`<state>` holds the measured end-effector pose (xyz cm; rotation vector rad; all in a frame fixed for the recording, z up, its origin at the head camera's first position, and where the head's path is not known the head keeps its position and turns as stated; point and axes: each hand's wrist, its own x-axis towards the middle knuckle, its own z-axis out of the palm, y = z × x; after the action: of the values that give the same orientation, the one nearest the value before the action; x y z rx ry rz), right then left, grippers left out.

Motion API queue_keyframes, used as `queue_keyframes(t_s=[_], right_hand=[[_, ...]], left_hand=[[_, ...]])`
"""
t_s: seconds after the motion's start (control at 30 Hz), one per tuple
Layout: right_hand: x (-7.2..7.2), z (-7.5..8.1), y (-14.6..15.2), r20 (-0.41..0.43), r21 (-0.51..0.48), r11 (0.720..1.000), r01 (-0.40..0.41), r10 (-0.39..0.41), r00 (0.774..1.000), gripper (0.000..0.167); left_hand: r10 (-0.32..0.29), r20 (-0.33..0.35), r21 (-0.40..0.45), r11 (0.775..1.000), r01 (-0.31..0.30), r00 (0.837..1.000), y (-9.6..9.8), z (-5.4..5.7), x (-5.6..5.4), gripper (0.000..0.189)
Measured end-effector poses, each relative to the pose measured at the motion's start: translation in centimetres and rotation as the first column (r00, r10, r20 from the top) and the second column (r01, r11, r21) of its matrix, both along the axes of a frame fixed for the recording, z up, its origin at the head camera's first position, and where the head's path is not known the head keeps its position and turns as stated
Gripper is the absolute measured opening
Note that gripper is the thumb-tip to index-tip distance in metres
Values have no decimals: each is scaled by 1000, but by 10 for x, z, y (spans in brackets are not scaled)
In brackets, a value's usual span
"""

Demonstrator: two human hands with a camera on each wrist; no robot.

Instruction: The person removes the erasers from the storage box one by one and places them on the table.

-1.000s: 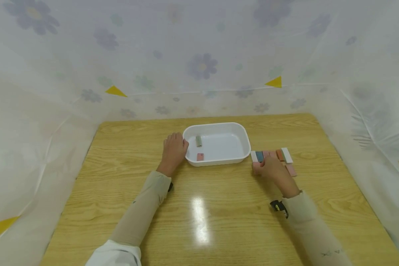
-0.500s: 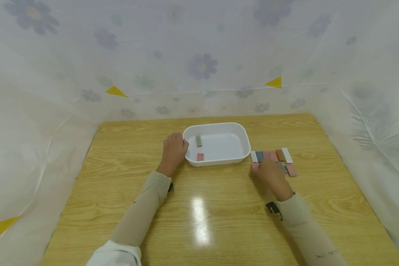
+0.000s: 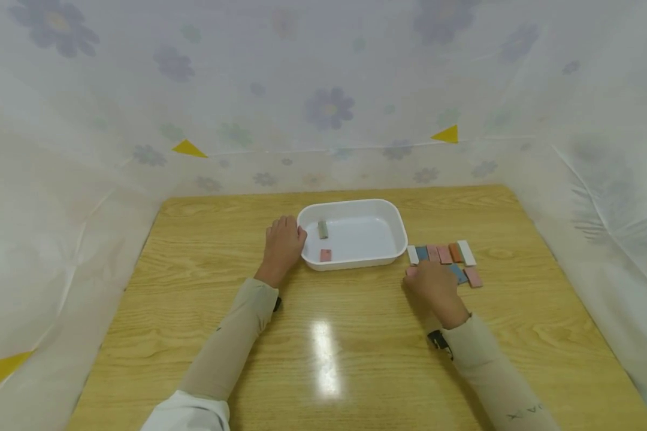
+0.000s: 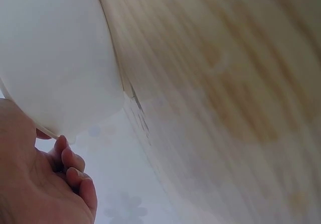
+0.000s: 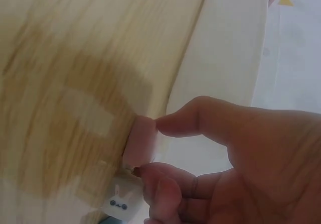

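Note:
My left hand (image 3: pixel 283 248) grips the left rim of a white tray (image 3: pixel 356 263); the left wrist view shows curled fingers (image 4: pixel 75 169) at that rim. Inside the tray lie a small greenish block (image 3: pixel 323 230) and a small pink block (image 3: pixel 326 255). Right of the tray, my right hand (image 3: pixel 435 286) is over the front row of small flat blocks. Its thumb and index finger pinch the ends of a pink block (image 5: pixel 140 141) resting on the table. Beside that block is a white one with a rabbit face (image 5: pixel 120 201). My hand hides part of the front row.
A back row holds white, blue, pink and orange blocks (image 3: pixel 444 254). At the front row's right end lie a blue block (image 3: pixel 457 274) and a pink one (image 3: pixel 472 277). Flowered sheeting (image 3: pixel 329 120) encloses the wooden table (image 3: pixel 205 227) behind and at both sides.
My right hand has shifted slightly left and toward me along the front row, uncovering more of both rows. The left hand and the tray have stayed put.

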<state>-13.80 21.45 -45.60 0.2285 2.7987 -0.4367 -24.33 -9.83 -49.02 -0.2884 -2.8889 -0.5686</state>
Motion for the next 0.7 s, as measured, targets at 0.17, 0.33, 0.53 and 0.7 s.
queue_keyframes(t_s=[0.17, 0.33, 0.53, 0.7], right_hand=[[0, -1, 1, 2, -5, 1000, -8, 8, 1000, 34], [-1, 11, -1, -13, -78, 996, -36, 35, 999, 32], [-10, 35, -10, -195, -208, 964, -166, 126, 973, 23], [-19, 51, -25, -243, -263, 943, -205, 141, 960, 23]], left_hand=[[2, 6, 6, 1000, -2, 1000, 0, 0, 0, 19], [7, 14, 2, 1000, -7, 1000, 0, -1, 0, 20], [9, 4, -2, 1000, -9, 1000, 0, -2, 0, 19], [8, 2, 3, 1000, -8, 1000, 1, 0, 0, 19]])
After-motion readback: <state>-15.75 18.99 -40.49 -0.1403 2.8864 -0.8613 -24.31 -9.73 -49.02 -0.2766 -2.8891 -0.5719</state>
